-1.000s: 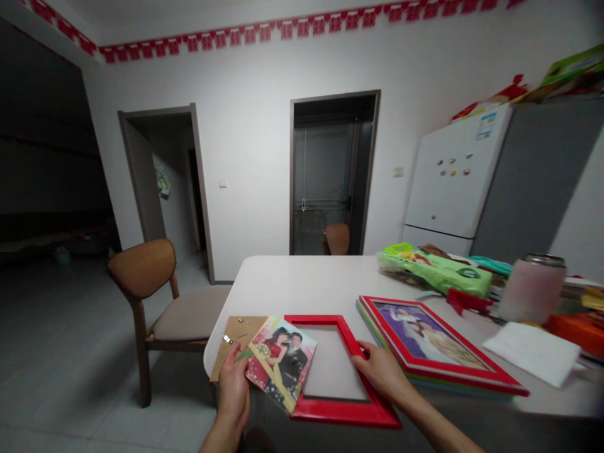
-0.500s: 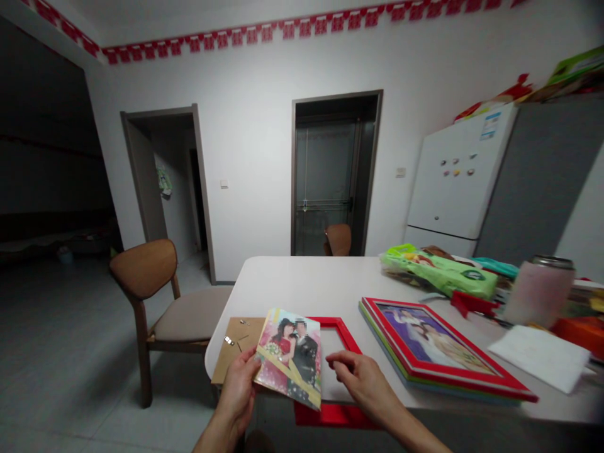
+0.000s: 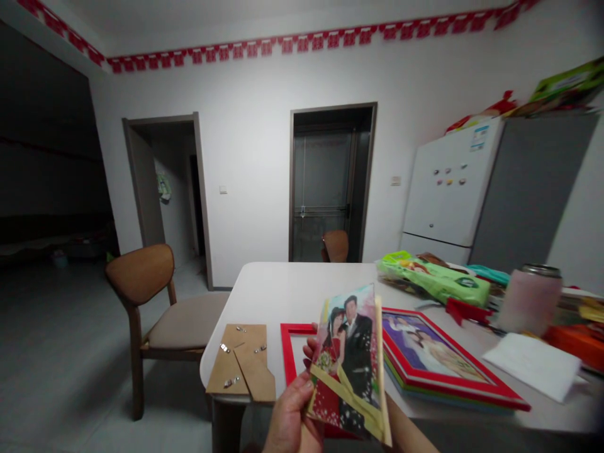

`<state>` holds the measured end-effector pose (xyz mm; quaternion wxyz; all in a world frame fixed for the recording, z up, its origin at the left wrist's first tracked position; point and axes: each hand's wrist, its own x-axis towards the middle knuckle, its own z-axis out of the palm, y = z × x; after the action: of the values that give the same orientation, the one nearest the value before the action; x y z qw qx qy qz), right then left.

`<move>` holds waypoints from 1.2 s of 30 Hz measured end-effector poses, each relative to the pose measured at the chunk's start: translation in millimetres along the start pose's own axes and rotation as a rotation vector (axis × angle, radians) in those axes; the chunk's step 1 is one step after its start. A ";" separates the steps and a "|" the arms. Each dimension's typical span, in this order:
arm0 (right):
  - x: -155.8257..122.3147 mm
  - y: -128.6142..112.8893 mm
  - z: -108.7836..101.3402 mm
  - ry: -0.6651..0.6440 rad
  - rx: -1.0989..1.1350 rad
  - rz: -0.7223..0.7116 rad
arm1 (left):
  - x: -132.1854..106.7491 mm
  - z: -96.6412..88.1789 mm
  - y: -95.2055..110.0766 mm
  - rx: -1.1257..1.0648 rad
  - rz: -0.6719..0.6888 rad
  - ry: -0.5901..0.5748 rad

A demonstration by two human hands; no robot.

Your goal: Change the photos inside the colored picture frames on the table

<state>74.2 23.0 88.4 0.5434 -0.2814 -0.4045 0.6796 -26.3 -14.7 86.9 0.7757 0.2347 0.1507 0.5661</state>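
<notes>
My left hand [image 3: 290, 418] is closed on the lower left edge of a printed photo of a couple [image 3: 352, 358], held upright and tilted close to the camera. My right hand is almost wholly hidden behind the photo. Only its forearm [image 3: 406, 435] shows at the bottom edge, and I cannot see its fingers. An empty red picture frame [image 3: 285, 352] lies flat on the white table [image 3: 302, 292], partly covered by the photo. Left of it, at the table's corner, lies a brown backing board [image 3: 240, 368] with metal clips.
A stack of framed pictures [image 3: 453, 371] with a red frame on top lies to the right. Beyond it are a green packet [image 3: 434, 280], a pink tumbler [image 3: 528, 299] and a white paper [image 3: 531, 365]. A wooden chair [image 3: 141, 277] stands left of the table, a fridge [image 3: 448, 189] at back right.
The photo has been lifted off the red frame and raised up towards the camera. My right hand left the frame's edge and went behind the photo. The view shifted slightly down.
</notes>
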 end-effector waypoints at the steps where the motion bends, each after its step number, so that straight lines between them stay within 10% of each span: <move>1: 1.2 -2.3 -2.0 0.027 0.044 -0.011 | 1.8 -2.2 -4.9 0.028 -0.014 -0.009; 5: 6.3 -16.5 -17.7 0.214 -0.001 -0.031 | 7.3 -17.9 -8.9 0.308 0.012 0.025; 10: 15.8 -33.6 -54.4 0.311 -0.284 0.054 | 7.6 -47.2 12.4 0.868 0.394 0.273; 18: 36.5 -15.9 -72.1 0.396 -0.838 0.108 | 5.8 -55.4 6.1 1.661 0.221 0.094; 36: 41.6 -2.4 -64.8 0.480 -1.738 0.043 | 8.9 -63.5 5.4 2.058 0.197 -0.114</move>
<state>118.3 79.2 59.5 0.1961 -0.7348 -0.6458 0.0674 -59.6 7.3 36.5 0.1560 0.8219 0.5048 0.2126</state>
